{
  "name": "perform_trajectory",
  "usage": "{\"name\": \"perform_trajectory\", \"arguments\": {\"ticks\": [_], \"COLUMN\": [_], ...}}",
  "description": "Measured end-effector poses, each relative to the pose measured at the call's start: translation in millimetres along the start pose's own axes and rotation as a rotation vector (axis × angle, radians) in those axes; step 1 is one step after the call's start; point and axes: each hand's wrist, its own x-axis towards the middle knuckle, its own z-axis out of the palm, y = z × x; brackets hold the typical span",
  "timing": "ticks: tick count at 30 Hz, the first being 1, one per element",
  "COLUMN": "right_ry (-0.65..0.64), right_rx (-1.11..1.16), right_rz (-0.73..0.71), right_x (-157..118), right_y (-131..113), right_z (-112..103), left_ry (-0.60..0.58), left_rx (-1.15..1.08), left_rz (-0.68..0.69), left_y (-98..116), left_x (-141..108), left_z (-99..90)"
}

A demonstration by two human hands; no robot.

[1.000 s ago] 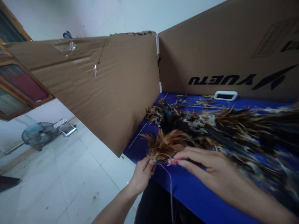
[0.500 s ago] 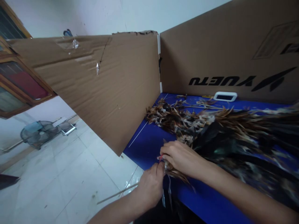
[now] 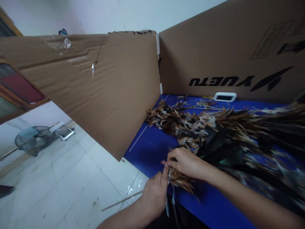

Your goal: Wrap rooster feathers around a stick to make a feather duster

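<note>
Two bare hands meet at the near edge of the blue table (image 3: 149,151), the brown feather bundle (image 3: 182,183) lying between them and the wearer, just right of the left fingertips and below the right hand. Its long axis runs from the gathered base, at the left hand (image 3: 152,194), obliquely rightward and toward the wearer, where the tips splay. The left hand is nearer the base, its fingers closed on it; the right hand (image 3: 188,163) reaches in from the right, thumb and forefinger together on a small pink piece (image 3: 164,162), whose free end points left. Pale strips (image 3: 167,205) hang below the base. A thin stick (image 3: 121,201) extends leftward from behind the left forearm; whether it joins the bundle cannot be told. Dark feathers (image 3: 219,146) lie beyond the right forearm, near a white-framed device (image 3: 225,97)
</note>
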Motion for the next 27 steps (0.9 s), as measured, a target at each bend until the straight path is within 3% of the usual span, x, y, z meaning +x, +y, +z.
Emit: {"name": "perform_trajectory", "arguments": {"ticks": [12, 27], "right_ry": [-0.053, -0.040], "right_rx": [0.016, -0.126], "right_rz": [-0.130, -0.195], "right_x": [-8.0, -12.4], "right_y": [3.5, -7.8], "right_z": [2.5, 13.8], "left_ry": [0.005, 0.011], "left_rx": [-0.115, -0.364], "left_rz": [-0.051, -0.204], "left_y": [-4.3, -2.4], "left_x": [-2.8, -1.4], "left_z": [16.7, 18.2]}}
